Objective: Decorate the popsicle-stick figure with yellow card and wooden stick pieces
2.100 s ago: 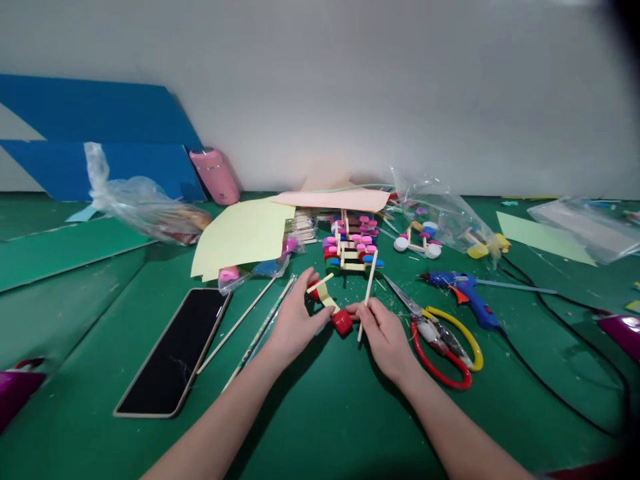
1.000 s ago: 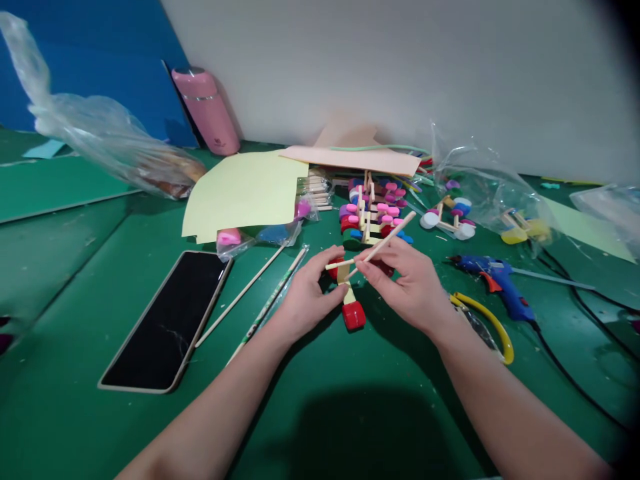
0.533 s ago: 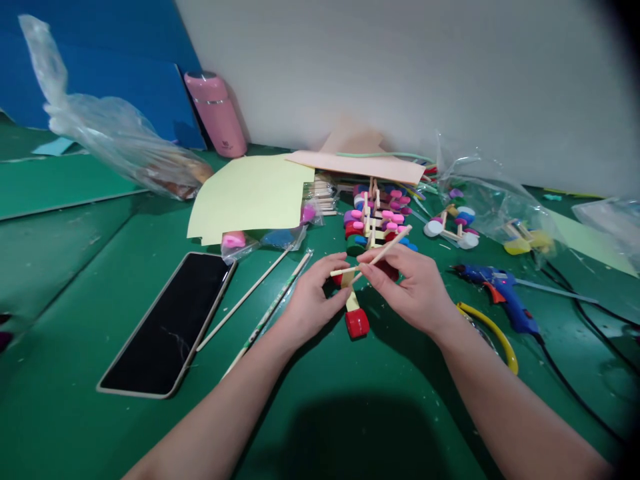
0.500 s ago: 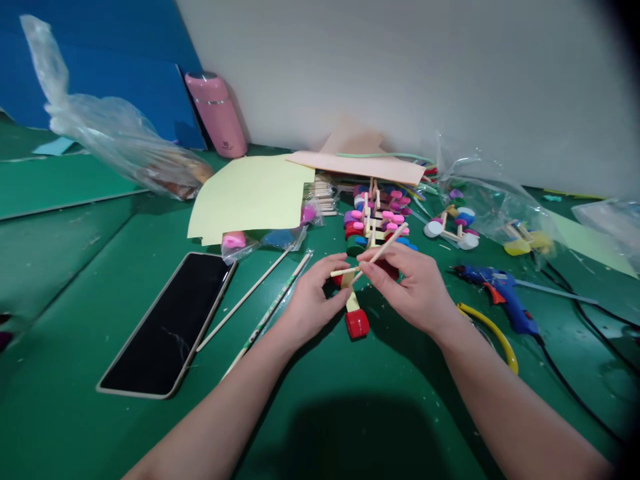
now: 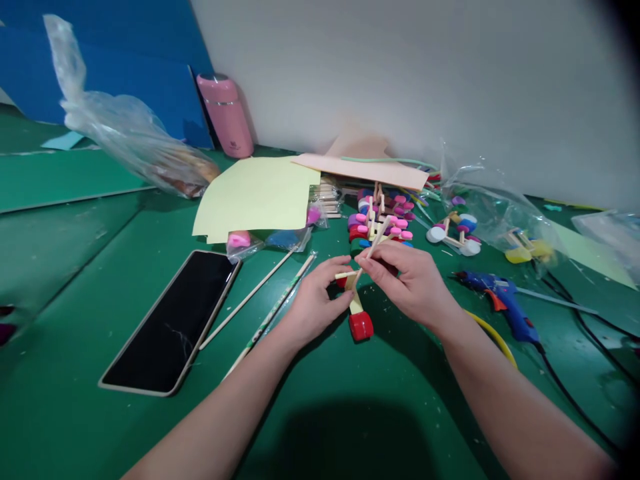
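With its fingers closed round the near end, my left hand (image 5: 320,300) steadies a small craft-stick model (image 5: 355,303). Red wheels (image 5: 361,327) sit at the model's ends, and a short pale crosspiece (image 5: 345,275) juts out near my left fingertips. My right hand (image 5: 410,283) pinches a thin wooden stick (image 5: 380,235), slanted up and to the right. Its lower end meets the model by the crosspiece; whether the two are joined, I cannot tell. My right fingers hide part of the model's far end.
Several finished models (image 5: 375,220) with coloured wheels stand just beyond my hands. A blue glue gun (image 5: 505,300) with a black cord lies right, beside a yellow tube (image 5: 493,337). Left are a phone (image 5: 170,327), loose sticks (image 5: 250,297), yellow paper (image 5: 260,200) and a pink flask (image 5: 227,120).
My right hand has turned the wooden stick steeper, so its upper end now points further up and left. The whole view has shifted slightly. My left hand keeps its hold on the model.
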The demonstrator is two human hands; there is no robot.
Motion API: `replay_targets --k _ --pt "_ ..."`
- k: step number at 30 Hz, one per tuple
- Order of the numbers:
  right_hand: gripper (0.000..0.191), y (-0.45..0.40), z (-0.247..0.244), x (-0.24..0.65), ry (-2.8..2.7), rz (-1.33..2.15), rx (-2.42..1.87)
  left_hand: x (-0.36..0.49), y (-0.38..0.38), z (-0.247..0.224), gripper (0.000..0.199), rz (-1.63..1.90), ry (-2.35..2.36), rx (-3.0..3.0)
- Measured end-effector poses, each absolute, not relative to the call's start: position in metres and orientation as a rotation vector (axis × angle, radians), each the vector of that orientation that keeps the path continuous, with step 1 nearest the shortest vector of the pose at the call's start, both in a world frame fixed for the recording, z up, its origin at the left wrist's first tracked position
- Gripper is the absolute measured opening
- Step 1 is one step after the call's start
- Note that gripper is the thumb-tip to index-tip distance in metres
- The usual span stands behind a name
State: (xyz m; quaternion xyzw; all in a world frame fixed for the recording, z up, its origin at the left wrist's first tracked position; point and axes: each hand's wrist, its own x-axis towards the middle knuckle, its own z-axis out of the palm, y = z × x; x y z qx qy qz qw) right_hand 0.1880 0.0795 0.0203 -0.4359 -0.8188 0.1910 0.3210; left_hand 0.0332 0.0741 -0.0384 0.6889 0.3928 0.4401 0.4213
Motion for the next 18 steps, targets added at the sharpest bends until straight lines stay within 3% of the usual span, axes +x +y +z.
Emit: replay_targets --k 4,18 --pt "0.016 0.0796 0.0201 0.1871 -2.157 0.493 -1.146 0.0333 0.0742 -0.0388 0.02 1.109 0.962 1.684" --pt "0.013 0.0774 0.0196 0.1904 -2.165 0.545 -1.138 0.0262 0.0771 -0.0316 0.036 1.072 0.917 1.489"
